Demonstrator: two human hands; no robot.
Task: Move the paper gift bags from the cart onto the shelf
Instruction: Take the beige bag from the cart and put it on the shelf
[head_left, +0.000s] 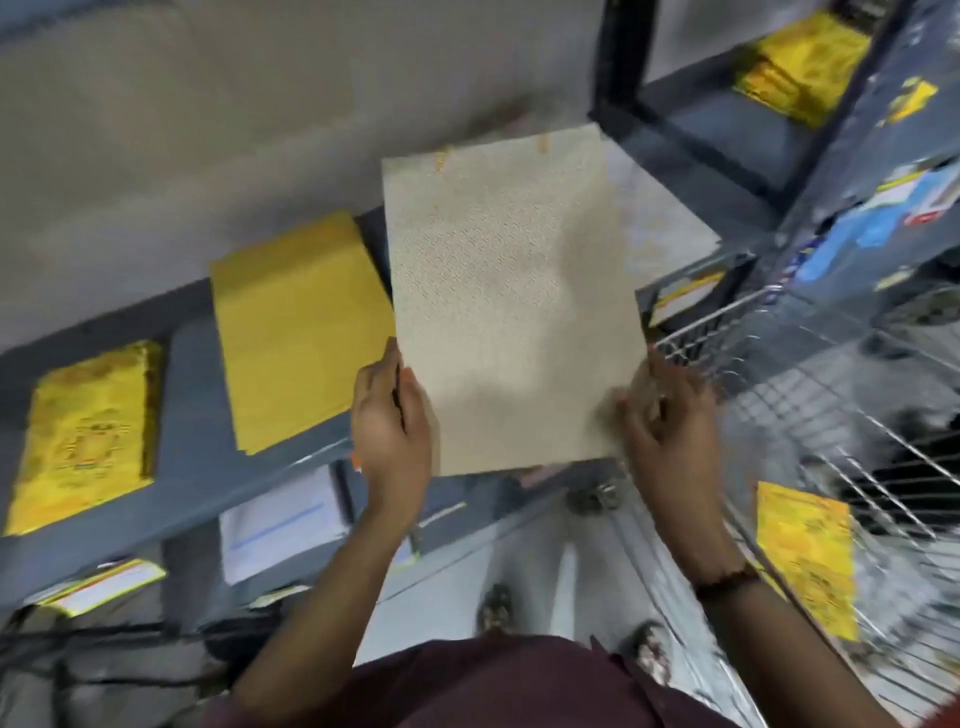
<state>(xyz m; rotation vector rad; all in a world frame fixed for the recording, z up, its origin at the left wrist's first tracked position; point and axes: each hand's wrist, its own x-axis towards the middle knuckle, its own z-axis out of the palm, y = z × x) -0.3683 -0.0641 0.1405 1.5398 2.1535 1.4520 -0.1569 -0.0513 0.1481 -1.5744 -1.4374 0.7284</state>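
A flat cream patterned paper gift bag (506, 291) is held out over the grey shelf (192, 415), its gold handles at the far end. My left hand (390, 415) grips its near left edge and my right hand (665, 415) grips its near right corner. On the shelf lie a plain yellow bag stack (296, 332), a yellow patterned bag stack (85, 436) at the left, and a white patterned bag (660, 223) behind the held one. The wire cart (831, 415) stands at the right with a yellow patterned bag (805, 556) against its side.
A dark upright shelf post (623, 57) rises at the back. More yellow bags (805, 67) lie on the far right shelf. Price labels (104, 587) line the shelf's front edge. White papers (280, 519) sit on the lower shelf. My feet are on the floor below.
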